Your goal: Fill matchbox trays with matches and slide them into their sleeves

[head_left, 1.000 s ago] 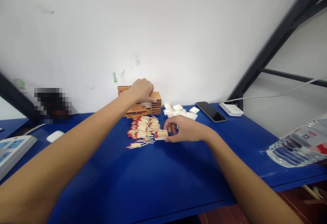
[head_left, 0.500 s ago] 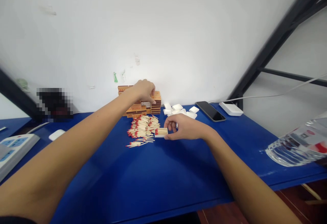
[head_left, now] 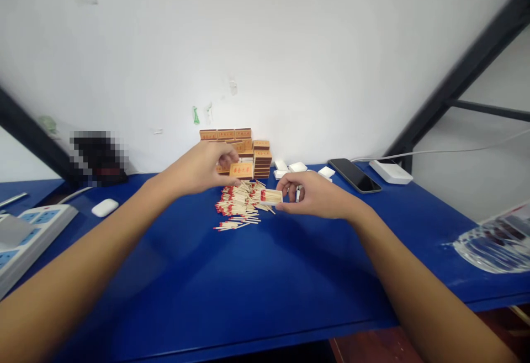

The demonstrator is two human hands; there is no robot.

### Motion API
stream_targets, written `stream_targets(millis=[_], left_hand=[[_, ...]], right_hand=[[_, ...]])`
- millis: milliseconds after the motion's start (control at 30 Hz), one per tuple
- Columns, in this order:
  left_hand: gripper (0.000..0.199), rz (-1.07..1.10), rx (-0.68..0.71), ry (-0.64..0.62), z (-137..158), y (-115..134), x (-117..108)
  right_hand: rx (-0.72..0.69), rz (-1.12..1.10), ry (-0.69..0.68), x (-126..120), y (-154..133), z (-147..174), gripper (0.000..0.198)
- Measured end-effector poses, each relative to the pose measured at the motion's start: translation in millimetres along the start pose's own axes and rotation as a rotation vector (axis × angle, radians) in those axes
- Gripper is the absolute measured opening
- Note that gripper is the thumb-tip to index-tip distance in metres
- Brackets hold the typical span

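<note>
My left hand [head_left: 207, 167] grips an orange matchbox sleeve [head_left: 241, 171] between thumb and fingers, in front of the stacked matchboxes [head_left: 262, 163]. Facing it, my right hand [head_left: 312, 193] pinches the end of a small white matchbox tray [head_left: 271, 197], in which red-tipped matches lie side by side. A short gap separates sleeve and tray. Below them on the blue table [head_left: 232, 285] spreads a loose heap of matches [head_left: 238, 203]. Behind my right hand lie several white trays [head_left: 297, 167], partly covered by it.
A black phone [head_left: 354, 175] and a white flat box [head_left: 391, 172] lie at the back right. At the right edge is a clear plastic bottle [head_left: 492, 241]. A power strip [head_left: 37, 236] and a white earbud case [head_left: 105, 207] are on the left. A wall rises behind.
My left hand has come down from the matchbox stack toward me with a sleeve in it. My right hand has lifted the filled tray slightly. The view has shifted a little.
</note>
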State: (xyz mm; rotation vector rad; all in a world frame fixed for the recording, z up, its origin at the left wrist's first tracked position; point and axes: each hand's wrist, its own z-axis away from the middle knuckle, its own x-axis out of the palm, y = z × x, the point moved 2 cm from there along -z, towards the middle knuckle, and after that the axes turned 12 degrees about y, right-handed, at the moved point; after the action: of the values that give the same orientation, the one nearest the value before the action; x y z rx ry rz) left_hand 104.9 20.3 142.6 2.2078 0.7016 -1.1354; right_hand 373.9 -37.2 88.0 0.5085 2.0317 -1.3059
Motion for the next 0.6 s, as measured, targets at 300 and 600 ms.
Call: stream_targets(millis=[300, 600], left_hand=[[0.037, 0.129, -0.157, 0.11, 112, -26, 21], [0.046, 0.195, -0.107, 0.204, 117, -29, 38]], right_hand=[[-0.075, -0.085, 0.125, 37, -13, 4, 0.034], [-0.114, -0.08, 0.177, 51, -14, 6, 0.031]])
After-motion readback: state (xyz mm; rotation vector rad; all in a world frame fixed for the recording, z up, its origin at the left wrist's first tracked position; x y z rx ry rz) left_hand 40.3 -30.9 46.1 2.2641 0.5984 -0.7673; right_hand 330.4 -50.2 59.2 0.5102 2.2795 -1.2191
